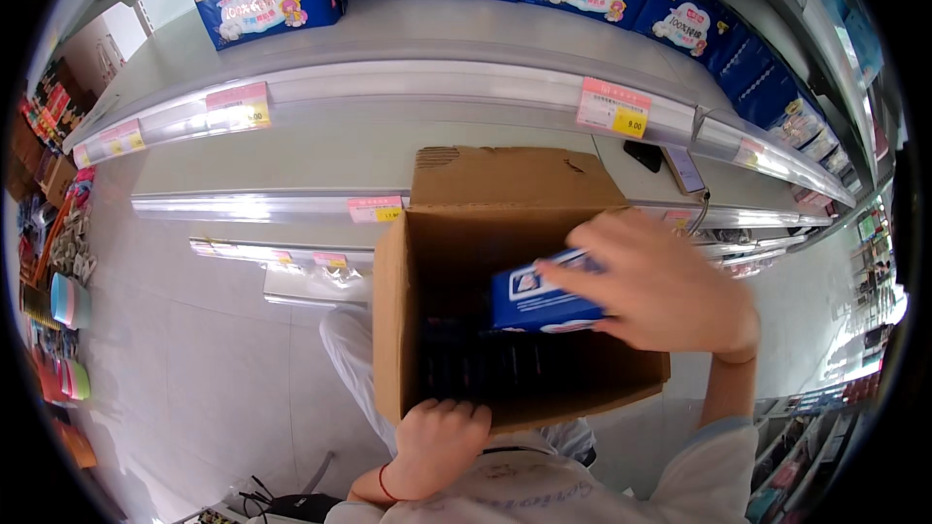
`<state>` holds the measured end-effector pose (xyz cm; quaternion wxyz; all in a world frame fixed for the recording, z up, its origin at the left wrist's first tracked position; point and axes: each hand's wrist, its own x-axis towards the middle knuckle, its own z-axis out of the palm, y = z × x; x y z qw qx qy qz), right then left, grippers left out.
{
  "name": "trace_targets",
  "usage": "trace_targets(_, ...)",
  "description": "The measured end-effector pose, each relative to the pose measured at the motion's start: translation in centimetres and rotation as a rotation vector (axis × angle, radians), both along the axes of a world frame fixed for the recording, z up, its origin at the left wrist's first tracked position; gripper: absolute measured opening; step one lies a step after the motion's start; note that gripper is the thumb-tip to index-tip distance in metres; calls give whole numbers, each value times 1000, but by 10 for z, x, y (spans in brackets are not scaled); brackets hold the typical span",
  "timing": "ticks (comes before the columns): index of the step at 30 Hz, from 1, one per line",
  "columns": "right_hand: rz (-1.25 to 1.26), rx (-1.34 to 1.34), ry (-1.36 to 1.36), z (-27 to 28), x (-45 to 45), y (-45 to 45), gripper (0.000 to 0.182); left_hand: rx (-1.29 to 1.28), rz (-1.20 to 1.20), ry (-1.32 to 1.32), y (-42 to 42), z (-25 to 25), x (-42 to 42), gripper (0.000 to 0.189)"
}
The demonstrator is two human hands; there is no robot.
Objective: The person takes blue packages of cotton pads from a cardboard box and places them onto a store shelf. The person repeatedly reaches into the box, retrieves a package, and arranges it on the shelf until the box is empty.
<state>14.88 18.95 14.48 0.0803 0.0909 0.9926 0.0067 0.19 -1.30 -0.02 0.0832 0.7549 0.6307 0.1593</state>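
Observation:
A blue pack of sanitary pads is held in my right hand, tilted over the opening of a brown cardboard box. My left hand grips the near left edge of that box, its fingers curled over the rim. Dark packs are dimly visible at the bottom of the box; shadow hides their details. The box's far flap leans over the lower shelf. Similar blue packs stand in a row along the upper shelf ahead, facing me.
Price tags line the shelf edges. Two phones lie on the lower shelf, right of the flap, one with a cord. Plastic basins and other goods stand far left. More shelves of goods are at the lower right. A black bag is behind me.

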Motion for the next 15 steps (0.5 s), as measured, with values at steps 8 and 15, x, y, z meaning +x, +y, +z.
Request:
trace_targets(8,-164,195,-746,-211,-7,41,36,81,-64,-9,2,0,7,10)
trace_targets(15,-104,26,-1193,-313,-74,42,61,66,13,10,-6,-1,6,12)
